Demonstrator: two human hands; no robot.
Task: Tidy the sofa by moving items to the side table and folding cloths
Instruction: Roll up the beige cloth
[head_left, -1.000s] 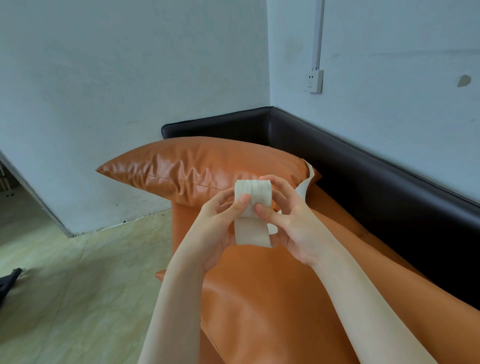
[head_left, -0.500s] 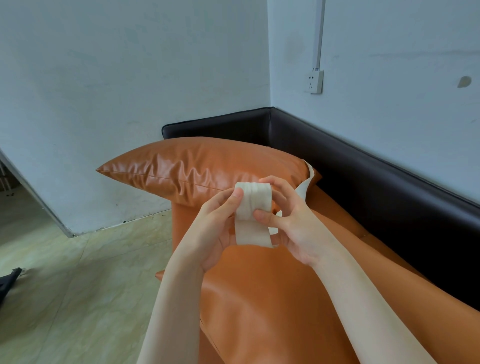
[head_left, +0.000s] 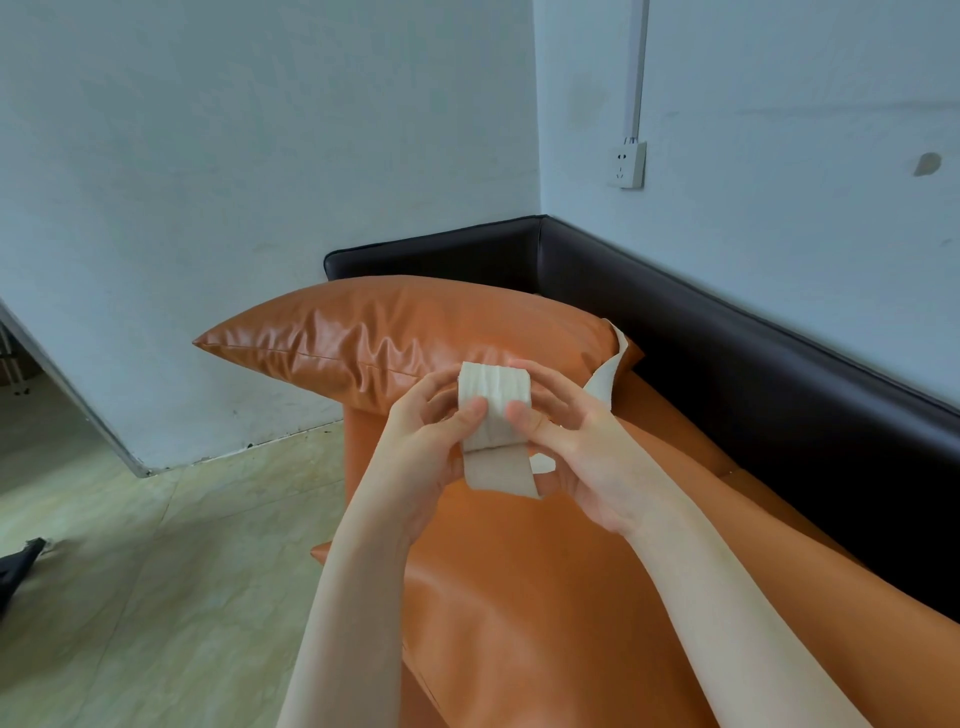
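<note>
— 2 pale walls meet in a corner behind the sofa, correct?

— Yes. The sofa has orange leather seat cushions and a low dark backrest running along both walls. Pale green tiled floor lies to its left.

— What hangs on the walls?

— 1 white socket on the right-hand wall, with 1 white conduit rising from it, and 1 small grey mark further right.

— And on the sofa?

— 1 orange pillow at the far end, against the dark arm. 1 dark object pokes in at the left edge of the floor; I cannot tell what it is.

— Where is the cloth?

— 1 cream cloth strip, partly rolled, is held above the seat just in front of the pillow. A loose tail runs off to the right, up along the pillow's right corner.

— How are the hands?

— 2 bare hands. The left hand pinches the roll, thumb on the front, fingers curled behind. The right hand does the same on the other side, its thumb pressing the front of the roll
</note>
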